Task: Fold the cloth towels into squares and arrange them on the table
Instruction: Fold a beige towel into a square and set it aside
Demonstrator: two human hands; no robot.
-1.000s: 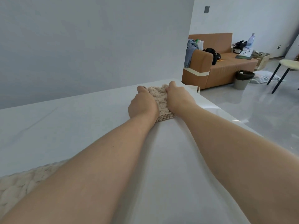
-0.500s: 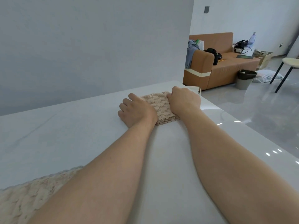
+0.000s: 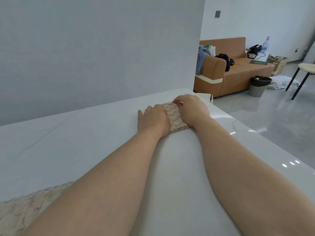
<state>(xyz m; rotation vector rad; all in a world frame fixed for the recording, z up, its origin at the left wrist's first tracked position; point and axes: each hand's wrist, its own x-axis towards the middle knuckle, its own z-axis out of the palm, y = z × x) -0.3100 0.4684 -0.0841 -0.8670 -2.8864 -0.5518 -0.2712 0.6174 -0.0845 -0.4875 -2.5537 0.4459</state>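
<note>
The white surface (image 3: 85, 150) fills most of the view, backed by a grey wall (image 3: 102, 48). Beyond its far right corner, well apart, a tan sofa (image 3: 242, 77) stands on the glossy floor with a grey bin (image 3: 260, 86) just beside it. A second towel (image 3: 25, 210), cream and unfolded, lies at the near left edge, partly under the left forearm. The towel (image 3: 175, 118), beige and folded into a small thick square, sits near the far right corner of the surface, between both hands. The left hand (image 3: 153, 119) lies flat on its left part, grip wide with fingers straight. The right hand (image 3: 193, 109) covers its right side, grip narrow, fingers curled over the far edge and seemingly pinching it, though the fingertips are mostly hidden.
</note>
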